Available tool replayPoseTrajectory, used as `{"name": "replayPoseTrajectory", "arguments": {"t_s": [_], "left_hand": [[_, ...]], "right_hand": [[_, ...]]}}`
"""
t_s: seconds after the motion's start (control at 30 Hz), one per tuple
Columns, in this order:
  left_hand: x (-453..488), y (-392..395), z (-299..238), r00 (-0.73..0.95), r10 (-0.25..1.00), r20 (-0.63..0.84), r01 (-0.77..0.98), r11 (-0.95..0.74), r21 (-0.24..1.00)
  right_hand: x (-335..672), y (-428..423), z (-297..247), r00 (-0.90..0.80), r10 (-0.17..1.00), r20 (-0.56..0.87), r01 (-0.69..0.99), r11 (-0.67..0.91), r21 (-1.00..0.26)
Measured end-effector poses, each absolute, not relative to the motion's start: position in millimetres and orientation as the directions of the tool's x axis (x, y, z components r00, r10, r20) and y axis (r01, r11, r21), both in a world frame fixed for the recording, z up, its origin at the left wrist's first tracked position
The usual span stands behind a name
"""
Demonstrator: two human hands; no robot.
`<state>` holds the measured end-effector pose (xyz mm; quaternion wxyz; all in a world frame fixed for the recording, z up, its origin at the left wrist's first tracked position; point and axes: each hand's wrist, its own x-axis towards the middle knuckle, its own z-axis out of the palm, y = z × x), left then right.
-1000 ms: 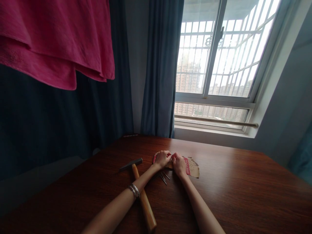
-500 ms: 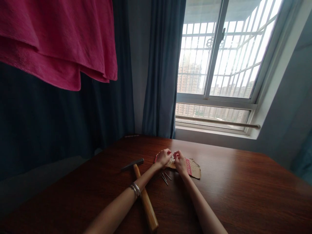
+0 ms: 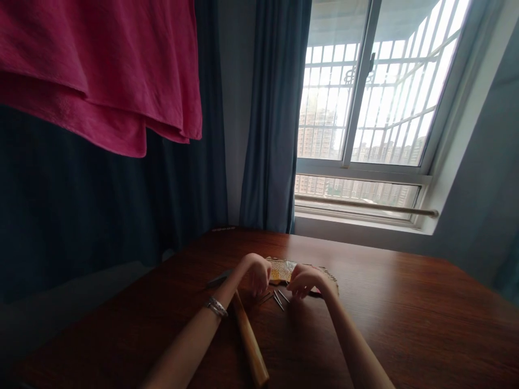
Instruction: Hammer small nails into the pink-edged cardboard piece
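My left hand (image 3: 259, 274) is bent down at the wrist over the table, its loosely apart fingers close to a thin metal nail (image 3: 265, 297). Whether they touch it I cannot make out. Opposite it, my right hand (image 3: 306, 281) also points downward, its fingers slightly apart beside several loose nails (image 3: 279, 299). Behind both hands lies a fan-shaped piece of brown cardboard (image 3: 279, 267) with dotted patterning and a clear, shiny patch; my right hand hides part of it. A hammer (image 3: 248, 340) with a wooden handle lies by my left forearm, which partly covers it.
The brown wooden table (image 3: 385, 313) runs back to a barred window (image 3: 365, 108). Dark blue curtains (image 3: 271, 119) hang behind it, and a pink towel (image 3: 121, 81) hangs at the upper left. A small pale strip (image 3: 224, 229) lies at the far table edge.
Both hands have left the middle of the cardboard and come down nearer to me, beside the nails. One more nail now shows by my left hand. The view has shifted slightly.
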<state>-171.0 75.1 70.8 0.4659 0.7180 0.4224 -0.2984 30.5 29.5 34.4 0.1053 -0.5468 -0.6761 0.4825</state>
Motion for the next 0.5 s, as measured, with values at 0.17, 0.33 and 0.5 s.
{"name": "replayPoseTrajectory", "arguments": {"t_s": [0.17,0.33,0.5], "left_hand": [[-157.8,69.8,63.6,0.397,0.331,-0.856,0.913,-0.234,0.333],[-164.2,77.9,56.9,0.358,0.448,-0.819,0.934,-0.174,0.313],[-176.3,85.7,57.7,0.408,0.494,-0.768,0.91,-0.146,0.389]], "right_hand": [[4.0,24.2,26.3,-0.347,0.814,-0.465,0.787,-0.017,-0.617],[-17.3,20.9,20.0,-0.376,0.871,-0.317,0.723,0.062,-0.688],[-35.1,12.8,20.5,-0.42,0.888,-0.185,0.606,0.122,-0.786]]}}
